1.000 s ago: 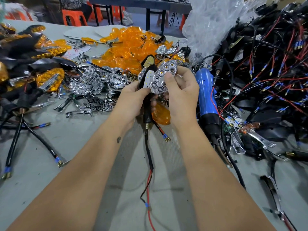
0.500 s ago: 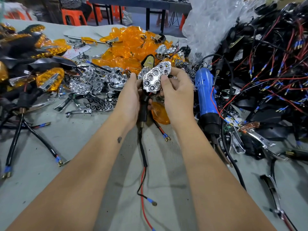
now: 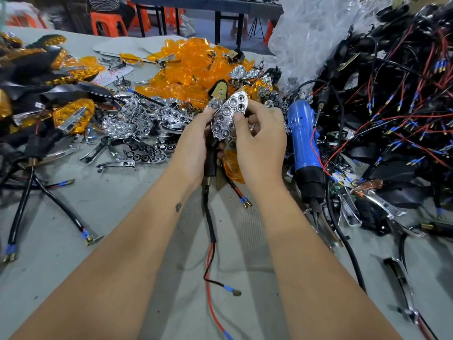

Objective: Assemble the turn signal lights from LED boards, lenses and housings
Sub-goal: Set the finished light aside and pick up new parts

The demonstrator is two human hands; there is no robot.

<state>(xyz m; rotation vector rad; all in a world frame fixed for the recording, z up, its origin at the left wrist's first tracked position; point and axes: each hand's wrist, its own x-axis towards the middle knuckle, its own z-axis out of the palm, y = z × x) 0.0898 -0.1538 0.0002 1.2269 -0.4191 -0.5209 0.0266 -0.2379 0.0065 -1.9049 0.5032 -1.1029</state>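
Up close in the head view, both hands met over the middle of the grey table [image 3: 73, 217]. The left hand [image 3: 193, 153] had its fingers curled round a black housing [image 3: 212, 155], thumb tip pressed to the left edge of a chrome reflector [image 3: 229, 116]. The right hand [image 3: 262, 141] pinched the same reflector from the other side, thumb flat on its face and the other fingers curled behind it. The reflector (a pointed plate studded with hexagonal cups) sat on top of the housing, tilted up and away toward the pile behind. From the housing's stem a black cable [image 3: 210, 224] hung down to the table and split into red and black leads ending in a blue-sleeved connector [image 3: 230, 290].

Behind the hands lay a heap of orange lenses [image 3: 191, 69], with loose chrome reflectors [image 3: 137, 119] spread to its left. Just right of the right hand lay a blue electric screwdriver [image 3: 304, 143], tip toward the person. Farther right rose a tangle of black housings and red wiring [image 3: 404, 94].
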